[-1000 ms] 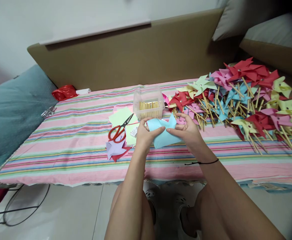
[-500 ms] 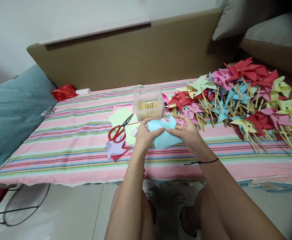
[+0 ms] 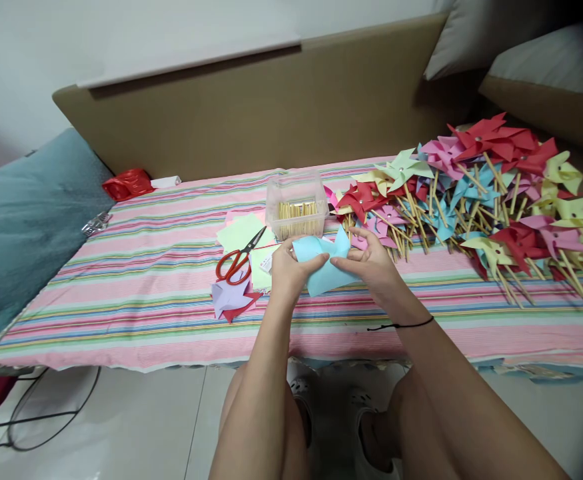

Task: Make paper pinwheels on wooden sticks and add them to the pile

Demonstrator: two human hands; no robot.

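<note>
A light blue paper pinwheel (image 3: 328, 277), partly folded, is held up between my two hands over the front half of the striped cloth. My left hand (image 3: 291, 267) grips its left side, thumb pressed near the middle. On the right side, my right hand (image 3: 368, 259) pinches the paper, its thumb meeting the centre near the other thumb. One corner points up beside the right fingers; the fingers behind the sheet are partly hidden. Just beyond the hands stands a clear plastic box (image 3: 297, 207) holding short wooden sticks. Red-handled scissors (image 3: 234, 265) lie left of my left hand.
Pale green paper sheets (image 3: 241, 232) lie under the scissors, with a purple folded paper (image 3: 228, 298) and red piece below. Many finished pinwheels (image 3: 471, 193) on sticks are heaped at right. A red plastic bag (image 3: 128, 185) sits far left on the striped cloth (image 3: 136, 287).
Both thumbs stay pressed at the paper's middle. The blue paper's lower right part has shifted slightly left and my right hand has moved a little inward. Nothing is let go.
</note>
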